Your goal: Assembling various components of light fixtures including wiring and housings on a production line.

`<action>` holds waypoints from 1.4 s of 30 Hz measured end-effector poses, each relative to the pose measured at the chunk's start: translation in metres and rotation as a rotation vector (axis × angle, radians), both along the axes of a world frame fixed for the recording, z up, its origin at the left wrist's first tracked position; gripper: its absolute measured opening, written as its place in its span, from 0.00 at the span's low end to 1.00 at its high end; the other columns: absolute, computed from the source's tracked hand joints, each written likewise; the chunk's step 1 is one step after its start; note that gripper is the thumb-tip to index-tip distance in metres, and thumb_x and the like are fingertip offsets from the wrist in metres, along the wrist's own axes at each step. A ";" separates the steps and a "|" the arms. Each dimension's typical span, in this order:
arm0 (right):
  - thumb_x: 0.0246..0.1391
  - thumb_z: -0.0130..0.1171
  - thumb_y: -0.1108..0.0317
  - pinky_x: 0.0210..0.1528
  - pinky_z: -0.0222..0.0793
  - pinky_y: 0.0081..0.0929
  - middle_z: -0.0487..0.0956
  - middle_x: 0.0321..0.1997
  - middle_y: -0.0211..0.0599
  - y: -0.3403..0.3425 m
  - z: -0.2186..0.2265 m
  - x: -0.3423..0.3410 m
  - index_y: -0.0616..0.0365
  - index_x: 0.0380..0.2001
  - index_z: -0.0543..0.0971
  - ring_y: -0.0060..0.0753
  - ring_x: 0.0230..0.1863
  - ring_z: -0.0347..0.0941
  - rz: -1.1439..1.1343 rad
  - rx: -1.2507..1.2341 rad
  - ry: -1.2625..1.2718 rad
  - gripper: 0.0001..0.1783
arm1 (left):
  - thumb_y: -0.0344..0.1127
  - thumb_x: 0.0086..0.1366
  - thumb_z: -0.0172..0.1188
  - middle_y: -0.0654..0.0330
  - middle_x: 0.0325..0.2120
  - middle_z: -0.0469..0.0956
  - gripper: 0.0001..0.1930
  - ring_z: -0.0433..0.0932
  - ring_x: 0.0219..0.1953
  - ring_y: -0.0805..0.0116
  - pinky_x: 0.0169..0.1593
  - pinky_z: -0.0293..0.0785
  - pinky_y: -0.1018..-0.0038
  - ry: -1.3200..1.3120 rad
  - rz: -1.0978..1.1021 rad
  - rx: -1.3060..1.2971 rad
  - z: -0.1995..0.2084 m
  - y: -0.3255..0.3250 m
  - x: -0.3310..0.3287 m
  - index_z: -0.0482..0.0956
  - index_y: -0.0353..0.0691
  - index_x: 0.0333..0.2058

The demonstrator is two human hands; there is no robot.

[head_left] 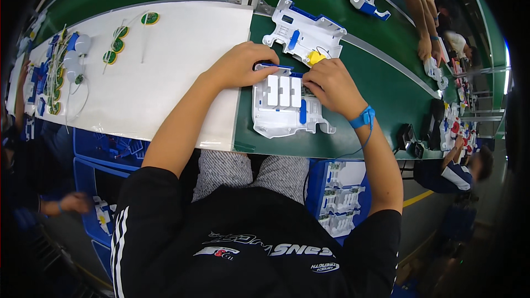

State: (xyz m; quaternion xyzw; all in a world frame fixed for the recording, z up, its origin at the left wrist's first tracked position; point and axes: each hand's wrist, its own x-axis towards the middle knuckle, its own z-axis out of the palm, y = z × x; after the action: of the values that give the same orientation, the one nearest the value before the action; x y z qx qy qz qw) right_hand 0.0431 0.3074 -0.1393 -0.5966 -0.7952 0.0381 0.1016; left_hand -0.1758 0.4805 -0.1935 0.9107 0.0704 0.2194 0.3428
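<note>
Sitting at a bench here, with a white plastic housing half (269,119) lying open side up on the green work surface (386,105), right in front of the person. The left hand (243,66) is curled around its upper-left corner, gripping it with thumb and fingers. The right hand (335,87) is bunched up at the upper-right corner, fingertips together and touching the edge; can't tell if there's something small pinched in there. That wrist has a blue wrist strap (362,117) with a cord.

Inside the housing there are three upright white blocks (284,91) side by side, plus a long blue piece (303,111) just right of them. Just beyond sits a second housing half (301,28), tilted, with a yellow part (315,57) at its near edge, close to the right hand.

Over to the left, a white sheet (182,36) covers the bench, with round green circuit boards (117,46) and thin pale wires on it. Below the bench edge, by the right thigh, a blue bin (315,187) holds more white housings (341,197).
</note>
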 end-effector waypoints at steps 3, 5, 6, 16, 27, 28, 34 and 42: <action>0.52 0.64 0.71 0.53 0.65 0.36 0.81 0.36 0.35 -0.002 -0.002 0.000 0.56 0.33 0.84 0.40 0.44 0.75 -0.010 -0.003 -0.004 0.05 | 0.42 0.65 0.63 0.58 0.38 0.84 0.11 0.80 0.41 0.56 0.52 0.72 0.64 -0.013 0.001 -0.002 -0.002 0.000 0.001 0.83 0.40 0.38; 0.52 0.64 0.71 0.53 0.65 0.35 0.81 0.36 0.36 -0.002 -0.002 0.000 0.56 0.33 0.84 0.40 0.44 0.75 -0.014 -0.008 -0.004 0.05 | 0.42 0.65 0.63 0.58 0.38 0.84 0.11 0.80 0.41 0.56 0.51 0.73 0.64 -0.027 0.000 -0.007 -0.003 -0.001 0.002 0.83 0.40 0.38; 0.52 0.64 0.71 0.53 0.65 0.35 0.81 0.35 0.36 -0.002 -0.001 -0.001 0.56 0.33 0.84 0.40 0.44 0.75 0.000 -0.005 -0.015 0.05 | 0.42 0.65 0.63 0.58 0.38 0.84 0.11 0.80 0.41 0.56 0.51 0.73 0.64 -0.021 -0.007 -0.017 -0.002 0.000 0.002 0.82 0.40 0.38; 0.50 0.65 0.72 0.49 0.65 0.36 0.81 0.34 0.35 0.011 0.004 -0.004 0.56 0.34 0.82 0.38 0.42 0.77 0.053 -0.060 -0.025 0.06 | 0.41 0.65 0.63 0.57 0.36 0.83 0.11 0.80 0.39 0.56 0.48 0.73 0.64 -0.021 -0.018 -0.030 -0.001 0.001 0.001 0.81 0.39 0.37; 0.50 0.64 0.78 0.48 0.71 0.39 0.82 0.31 0.42 0.024 0.006 -0.006 0.60 0.38 0.79 0.46 0.37 0.80 0.002 -0.244 0.161 0.11 | 0.36 0.63 0.64 0.57 0.35 0.82 0.09 0.79 0.39 0.57 0.47 0.74 0.65 -0.011 -0.019 -0.069 0.000 -0.002 0.001 0.82 0.37 0.37; 0.50 0.63 0.79 0.46 0.73 0.40 0.82 0.31 0.45 0.025 0.006 -0.008 0.61 0.37 0.79 0.48 0.37 0.80 -0.033 -0.293 0.177 0.10 | 0.35 0.63 0.64 0.57 0.35 0.82 0.08 0.79 0.39 0.57 0.47 0.74 0.65 -0.015 -0.014 -0.069 0.000 -0.003 0.002 0.82 0.37 0.37; 0.49 0.62 0.80 0.43 0.76 0.45 0.83 0.33 0.52 0.020 0.004 -0.015 0.63 0.35 0.79 0.56 0.38 0.81 -0.068 -0.239 0.133 0.08 | 0.40 0.64 0.63 0.56 0.35 0.83 0.11 0.80 0.39 0.55 0.47 0.74 0.64 -0.016 -0.012 -0.064 -0.002 -0.003 0.003 0.82 0.39 0.36; 0.49 0.65 0.76 0.52 0.70 0.40 0.81 0.38 0.45 -0.019 0.019 -0.028 0.59 0.38 0.81 0.47 0.46 0.77 -0.124 0.405 0.158 0.11 | 0.38 0.61 0.67 0.54 0.33 0.83 0.09 0.81 0.37 0.55 0.42 0.76 0.65 -0.145 0.029 -0.106 -0.011 0.009 0.004 0.84 0.39 0.35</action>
State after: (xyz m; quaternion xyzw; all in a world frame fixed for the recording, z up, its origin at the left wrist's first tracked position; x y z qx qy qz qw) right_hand 0.0148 0.2879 -0.1200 -0.6070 -0.7380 -0.0821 0.2833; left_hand -0.1722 0.4890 -0.2048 0.8719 0.0700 0.2855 0.3917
